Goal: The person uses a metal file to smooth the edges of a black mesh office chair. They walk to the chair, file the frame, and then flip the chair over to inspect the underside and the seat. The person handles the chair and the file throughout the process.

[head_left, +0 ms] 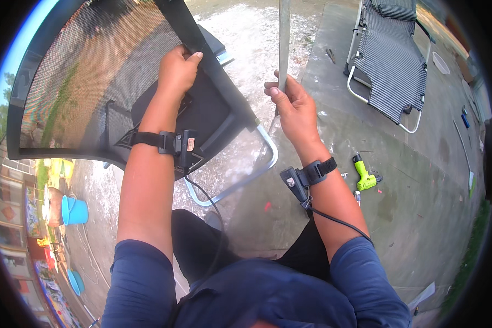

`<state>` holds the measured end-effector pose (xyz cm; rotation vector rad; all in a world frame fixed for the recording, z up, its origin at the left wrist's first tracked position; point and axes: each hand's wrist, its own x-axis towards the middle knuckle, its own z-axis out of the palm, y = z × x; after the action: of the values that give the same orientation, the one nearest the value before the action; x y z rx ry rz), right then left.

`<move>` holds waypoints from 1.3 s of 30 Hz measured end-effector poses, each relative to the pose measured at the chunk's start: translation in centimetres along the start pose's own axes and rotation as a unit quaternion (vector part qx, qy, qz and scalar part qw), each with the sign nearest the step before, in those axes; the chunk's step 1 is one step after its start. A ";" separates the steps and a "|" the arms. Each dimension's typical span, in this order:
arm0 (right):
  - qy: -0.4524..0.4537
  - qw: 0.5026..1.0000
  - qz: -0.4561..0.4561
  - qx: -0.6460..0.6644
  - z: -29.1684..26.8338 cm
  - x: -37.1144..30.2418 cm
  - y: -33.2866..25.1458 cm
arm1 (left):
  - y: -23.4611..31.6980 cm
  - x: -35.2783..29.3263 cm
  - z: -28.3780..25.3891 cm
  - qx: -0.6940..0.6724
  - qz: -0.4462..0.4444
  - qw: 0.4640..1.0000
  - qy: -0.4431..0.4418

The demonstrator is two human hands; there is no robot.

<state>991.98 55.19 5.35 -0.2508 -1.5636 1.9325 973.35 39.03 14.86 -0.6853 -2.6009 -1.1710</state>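
1. The left hand (177, 71) has its fingers closed on the frame of a black mesh chair (213, 120), in front of the person.
2. Just right of the chair, the right hand (298, 109) grips a grey metal bar (283, 49) between thumb and fingers.
3. A lime-green drill (366, 176) lies right of the chair.
4. Left of the chair is a blue bucket (74, 210).
5. Well right of the chair stands a striped lounger (393, 65).

Grey floor (421, 218), white-dusted upper middle; striped folding lounger (393, 71) upper right; grass (471, 256) at right rim; bright daylight.
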 end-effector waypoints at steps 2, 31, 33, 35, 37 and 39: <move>-0.009 1.000 0.005 -0.009 -0.6 -0.4 -0.4 | 0.1 0.0 -0.1 -0.022 -0.016 1.000 -0.015; -0.203 0.977 0.060 -0.019 0.0 -1.5 0.0 | 6.9 -8.8 -2.7 -0.376 -0.023 0.920 -0.106; -0.264 0.962 0.070 -0.020 0.4 -2.0 -0.2 | 6.8 -8.7 -2.9 -0.459 -0.025 0.882 -0.108; -0.304 0.950 0.066 -0.032 0.9 -2.7 -0.4 | 7.1 -8.9 -3.3 -0.516 -0.021 0.850 -0.104; -0.307 0.948 0.081 -0.018 1.2 -3.2 -0.3 | 6.9 -9.0 -3.5 -0.522 -0.023 0.846 -0.107; -0.297 0.951 0.078 -0.026 1.3 -3.4 -0.3 | 6.7 -9.2 -3.6 -0.515 -0.031 0.851 -0.099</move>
<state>994.05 52.24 5.15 0.2186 -2.0230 2.2204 984.70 37.20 18.23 -0.9054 -1.9336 -2.6525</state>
